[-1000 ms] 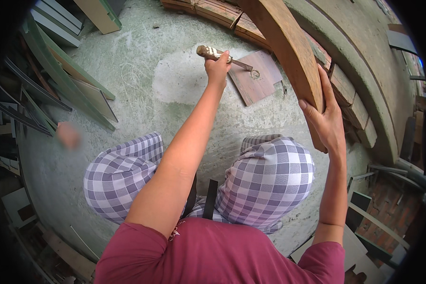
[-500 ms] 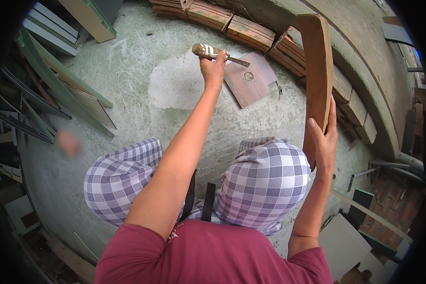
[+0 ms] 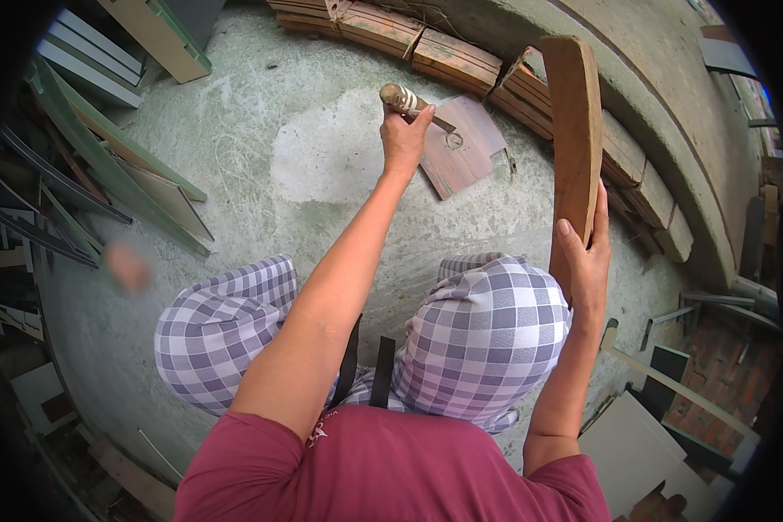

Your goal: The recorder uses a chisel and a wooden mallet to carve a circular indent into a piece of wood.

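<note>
My left hand is closed around a chisel, whose thick brown handle has white bands. Its blade slants down to the right, and the tip lies over a small ring-shaped mark on a pinkish-brown board; whether it touches cannot be told. A second flat, paler piece sticks out from under that board. My right hand grips a long, thick piece of wood near its lower end, thumb on the near face. The wood stands tilted up beside my right knee, its far end raised.
A row of stacked hollow bricks runs along a concrete ledge at the far right. Green and grey panels lean at the left. Pale boards and metal strips lie at the lower right. My checked-trouser knees flank the concrete floor.
My left hand has moved slightly right and nearer, and the chisel has tipped more steeply, its tip coming to the ring mark. The long wood has shifted a little left and nearer.
</note>
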`<act>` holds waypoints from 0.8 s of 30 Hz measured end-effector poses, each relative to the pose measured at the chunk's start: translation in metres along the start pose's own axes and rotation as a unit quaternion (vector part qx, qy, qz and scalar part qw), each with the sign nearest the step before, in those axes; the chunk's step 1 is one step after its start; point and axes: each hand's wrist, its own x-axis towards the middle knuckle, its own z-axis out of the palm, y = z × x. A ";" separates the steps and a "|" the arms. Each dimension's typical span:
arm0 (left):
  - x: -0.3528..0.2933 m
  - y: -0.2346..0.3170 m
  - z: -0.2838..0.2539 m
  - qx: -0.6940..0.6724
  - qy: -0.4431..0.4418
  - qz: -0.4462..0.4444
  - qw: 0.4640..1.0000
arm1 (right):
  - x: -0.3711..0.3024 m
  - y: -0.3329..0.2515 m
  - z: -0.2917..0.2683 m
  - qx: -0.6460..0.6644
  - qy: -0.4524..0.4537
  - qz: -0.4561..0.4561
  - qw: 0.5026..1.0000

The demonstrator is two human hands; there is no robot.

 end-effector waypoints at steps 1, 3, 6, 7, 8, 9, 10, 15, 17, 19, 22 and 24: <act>0.000 0.000 -0.001 0.001 0.000 0.000 1.000 | 0.000 0.000 0.001 0.004 -0.002 0.000 1.000; 0.001 0.000 -0.004 0.014 -0.008 -0.001 1.000 | 0.000 -0.001 0.003 0.008 -0.004 0.001 1.000; -0.003 0.009 0.001 0.022 -0.031 -0.001 0.999 | 0.003 -0.005 -0.001 0.006 -0.003 -0.015 1.000; -0.003 0.008 0.001 0.023 -0.030 0.000 0.999 | 0.006 -0.007 0.000 0.006 -0.004 -0.022 1.000; -0.003 0.008 0.001 0.031 -0.032 0.000 0.999 | 0.008 -0.009 0.001 0.005 -0.004 -0.028 1.000; -0.004 0.007 0.000 0.038 -0.034 0.000 0.999 | 0.011 -0.011 0.002 0.006 -0.005 -0.029 1.000; -0.004 0.006 0.001 0.037 -0.033 0.000 0.999 | 0.014 -0.014 0.002 0.004 -0.004 -0.045 0.999; -0.003 0.007 0.003 0.045 -0.048 0.052 0.996 | 0.037 -0.040 0.003 -0.017 -0.002 -0.125 0.992; -0.003 0.009 0.003 0.039 -0.054 0.049 0.997 | 0.051 -0.058 0.003 -0.026 -0.006 -0.164 0.986; -0.002 0.009 -0.001 0.034 -0.058 0.047 0.997 | 0.063 -0.075 0.007 -0.033 -0.012 -0.204 0.978; -0.002 0.010 0.000 0.031 -0.053 0.039 0.997 | 0.075 -0.093 0.020 -0.037 -0.027 -0.263 0.964; -0.004 0.013 0.002 -0.003 -0.062 0.032 0.998 | 0.083 -0.093 0.034 -0.108 -0.068 -0.282 0.951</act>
